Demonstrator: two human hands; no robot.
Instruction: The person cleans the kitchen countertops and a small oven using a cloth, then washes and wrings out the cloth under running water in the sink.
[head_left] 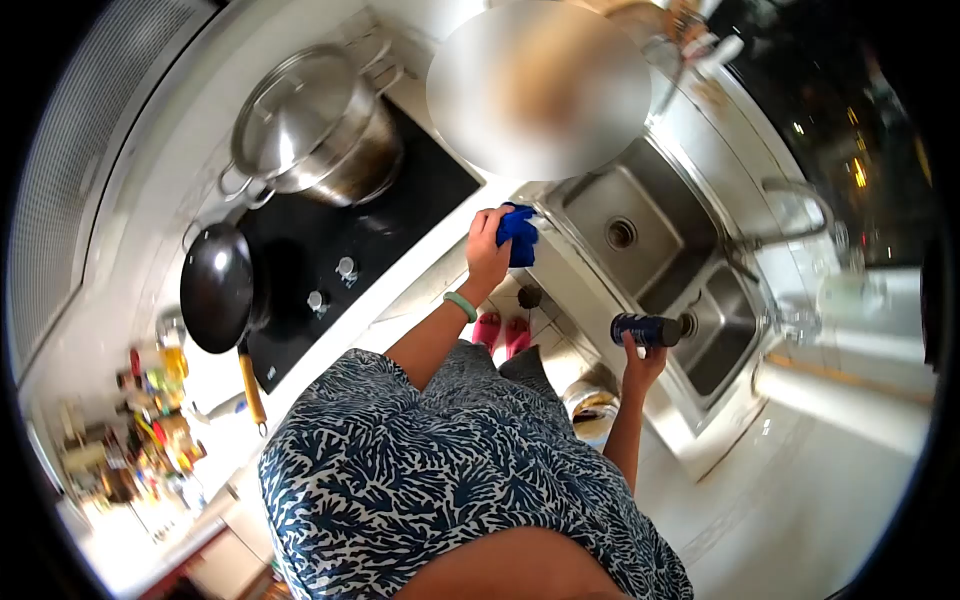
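A blue cloth (518,236) sits just above the middle of the frame, bunched in the left hand (487,255), whose fingers are curled tight round it and press it against the pale counter edge (440,275) where the counter meets the sink (640,225). A green band (461,305) circles that wrist. Lower and to the right, the right hand (640,362) is raised with its fingers closed around a dark can (645,329), which lies roughly sideways in the grip, just in front of the second, smaller basin (722,335); its label is too small to read. The two hands are well apart, the cloth over the near corner of the larger basin and the can over the edge of the smaller one. A curved tap (790,215) stands at the right of the sink. To the left of the cloth lies a black hob (350,240) with two knobs; a lidded steel pot (305,125) stands on its upper part and a dark wok (217,287) with a yellow handle rests at its left end. Bottles and jars (150,420) crowd the lower left. The person's blue and white patterned dress (440,480) fills the bottom centre, with pink slippers (502,330) showing on the floor between the arms.
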